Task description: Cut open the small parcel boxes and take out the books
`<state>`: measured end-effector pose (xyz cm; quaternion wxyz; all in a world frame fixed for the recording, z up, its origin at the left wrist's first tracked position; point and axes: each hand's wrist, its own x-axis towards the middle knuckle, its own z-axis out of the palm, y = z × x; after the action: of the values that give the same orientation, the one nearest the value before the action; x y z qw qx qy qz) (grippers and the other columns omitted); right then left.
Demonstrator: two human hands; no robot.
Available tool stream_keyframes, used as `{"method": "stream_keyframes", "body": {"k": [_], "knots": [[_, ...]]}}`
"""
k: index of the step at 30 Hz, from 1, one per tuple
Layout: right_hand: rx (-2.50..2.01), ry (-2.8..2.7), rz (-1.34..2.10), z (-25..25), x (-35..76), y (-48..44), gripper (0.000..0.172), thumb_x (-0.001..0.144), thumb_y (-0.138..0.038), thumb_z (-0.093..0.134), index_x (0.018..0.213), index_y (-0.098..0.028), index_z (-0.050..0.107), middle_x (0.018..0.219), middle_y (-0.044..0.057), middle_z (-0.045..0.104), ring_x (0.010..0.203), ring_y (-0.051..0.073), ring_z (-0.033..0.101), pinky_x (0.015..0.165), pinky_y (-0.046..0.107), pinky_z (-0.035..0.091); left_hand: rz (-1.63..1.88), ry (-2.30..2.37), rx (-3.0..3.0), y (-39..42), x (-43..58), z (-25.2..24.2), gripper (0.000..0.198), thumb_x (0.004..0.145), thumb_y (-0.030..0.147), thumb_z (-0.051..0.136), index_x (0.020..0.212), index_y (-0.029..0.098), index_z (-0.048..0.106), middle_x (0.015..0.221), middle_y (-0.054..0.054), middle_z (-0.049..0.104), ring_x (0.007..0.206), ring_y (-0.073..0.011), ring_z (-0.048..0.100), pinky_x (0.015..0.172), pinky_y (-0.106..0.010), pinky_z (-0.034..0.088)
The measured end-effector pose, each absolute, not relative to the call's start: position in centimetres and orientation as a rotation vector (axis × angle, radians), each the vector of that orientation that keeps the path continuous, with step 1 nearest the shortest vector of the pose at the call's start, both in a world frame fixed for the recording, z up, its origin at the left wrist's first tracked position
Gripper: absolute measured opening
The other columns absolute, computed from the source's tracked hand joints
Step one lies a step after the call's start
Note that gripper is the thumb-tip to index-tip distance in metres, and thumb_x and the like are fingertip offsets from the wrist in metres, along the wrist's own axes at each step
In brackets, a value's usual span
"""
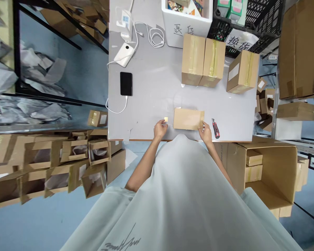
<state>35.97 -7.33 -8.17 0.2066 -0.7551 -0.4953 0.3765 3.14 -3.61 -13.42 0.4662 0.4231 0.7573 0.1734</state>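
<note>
A small flat cardboard box [187, 119] lies near the front edge of the grey table, directly before me. At its right end, my right hand [205, 134] has its fingers closed on the near corner, where a strip of tape shows. To the left of the box, my left hand [160, 129] pinches a small yellowish square piece [165, 119] at its fingertips; its exact kind is too small to make out. A red and black box cutter [216, 128] rests on the table just right of my right hand.
Taped cardboard boxes [193, 59] and another box [243, 71] stand farther back. Behind them are a white bin [187, 33] and a black crate [261, 21]. A black phone [126, 83], white power bank [124, 55] and cables lie left. A large open carton [270, 148] stands right.
</note>
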Motion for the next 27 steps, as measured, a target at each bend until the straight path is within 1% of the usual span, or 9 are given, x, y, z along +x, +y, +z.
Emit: {"method": "stream_keyframes", "body": {"k": [3, 6, 9, 12, 15, 19, 22, 24, 27], "knots": [[-2.121, -1.429, 1.030, -8.1, 35.7, -7.3, 0.059, 0.099, -0.035, 0.062, 0.156, -0.017, 0.058, 0.157, 0.024, 0.065, 0.138, 0.038, 0.069, 0.126, 0.062, 0.052, 0.373, 1.868, 1.145, -2.4, 2.6, -14.0, 0.050, 0.091, 0.021, 0.073, 0.141, 0.019, 0.072, 0.140, -0.017, 0.075, 0.119, -0.0342, 0.073, 0.119, -0.048, 0.051], [-2.142, -1.450, 1.048, -7.8, 36.1, -7.1, 0.056, 0.101, -0.035, 0.061, 0.155, -0.021, 0.058, 0.155, 0.020, 0.068, 0.131, 0.036, 0.073, 0.122, 0.060, 0.056, 0.328, 1.840, 1.232, -1.0, 2.5, -14.5, 0.050, 0.089, 0.019, 0.074, 0.139, 0.022, 0.072, 0.141, -0.017, 0.070, 0.124, -0.0364, 0.069, 0.117, -0.048, 0.050], [-2.161, -1.454, 1.069, -7.4, 36.5, -7.1, 0.054, 0.102, -0.037, 0.062, 0.153, -0.023, 0.059, 0.150, 0.018, 0.071, 0.124, 0.035, 0.076, 0.118, 0.059, 0.059, 0.285, 1.824, 1.279, 0.4, 2.4, -15.1, 0.042, 0.087, 0.016, 0.075, 0.129, 0.024, 0.073, 0.137, -0.016, 0.068, 0.129, -0.0383, 0.064, 0.114, -0.048, 0.050], [-2.173, -1.468, 1.052, -7.3, 36.5, -7.1, 0.053, 0.103, -0.038, 0.061, 0.153, -0.021, 0.058, 0.148, 0.020, 0.072, 0.124, 0.036, 0.076, 0.117, 0.059, 0.058, 0.253, 1.811, 1.298, 1.1, 2.2, -15.5, 0.033, 0.083, 0.011, 0.078, 0.113, 0.023, 0.073, 0.131, -0.016, 0.068, 0.130, -0.0383, 0.062, 0.109, -0.045, 0.050], [-2.182, -1.465, 1.039, -7.4, 36.2, -7.3, 0.052, 0.103, -0.038, 0.061, 0.152, -0.023, 0.056, 0.146, 0.018, 0.073, 0.122, 0.035, 0.076, 0.115, 0.058, 0.059, 0.233, 1.793, 1.309, 1.2, 1.9, -15.6, 0.024, 0.081, 0.011, 0.080, 0.100, 0.023, 0.071, 0.126, -0.014, 0.070, 0.126, -0.0365, 0.065, 0.107, -0.044, 0.051], [-2.222, -1.455, 1.011, -7.6, 35.8, -7.3, 0.049, 0.101, -0.036, 0.061, 0.148, -0.025, 0.054, 0.140, 0.017, 0.076, 0.119, 0.036, 0.076, 0.112, 0.058, 0.060, 0.238, 1.743, 1.322, 0.6, 1.4, -15.0, 0.009, 0.086, 0.017, 0.077, 0.085, 0.023, 0.070, 0.106, -0.010, 0.075, 0.105, -0.0300, 0.071, 0.102, -0.042, 0.054], [-2.250, -1.456, 1.000, -7.8, 35.5, -7.2, 0.047, 0.101, -0.035, 0.060, 0.146, -0.025, 0.053, 0.140, 0.019, 0.076, 0.117, 0.036, 0.076, 0.110, 0.058, 0.060, 0.320, 1.703, 1.341, -0.3, 0.9, -13.8, 0.003, 0.091, 0.022, 0.075, 0.089, 0.021, 0.075, 0.108, -0.010, 0.078, 0.097, -0.0244, 0.072, 0.100, -0.037, 0.056], [-2.261, -1.438, 1.002, -7.8, 35.4, -7.2, 0.048, 0.101, -0.034, 0.058, 0.147, -0.025, 0.050, 0.140, 0.019, 0.076, 0.116, 0.037, 0.076, 0.109, 0.057, 0.060, 0.486, 1.663, 1.325, -1.0, 0.7, -12.7, 0.007, 0.093, 0.026, 0.073, 0.093, 0.020, 0.077, 0.113, -0.010, 0.079, 0.098, -0.0224, 0.073, 0.100, -0.036, 0.058], [-2.264, -1.416, 1.029, -7.7, 35.3, -7.3, 0.051, 0.101, -0.035, 0.057, 0.150, -0.027, 0.046, 0.139, 0.018, 0.077, 0.114, 0.037, 0.077, 0.108, 0.057, 0.060, 0.751, 1.564, 1.223, -2.2, 0.7, -10.6, 0.011, 0.092, 0.030, 0.074, 0.092, 0.020, 0.078, 0.107, -0.009, 0.081, 0.099, -0.0223, 0.076, 0.100, -0.036, 0.061]]}}
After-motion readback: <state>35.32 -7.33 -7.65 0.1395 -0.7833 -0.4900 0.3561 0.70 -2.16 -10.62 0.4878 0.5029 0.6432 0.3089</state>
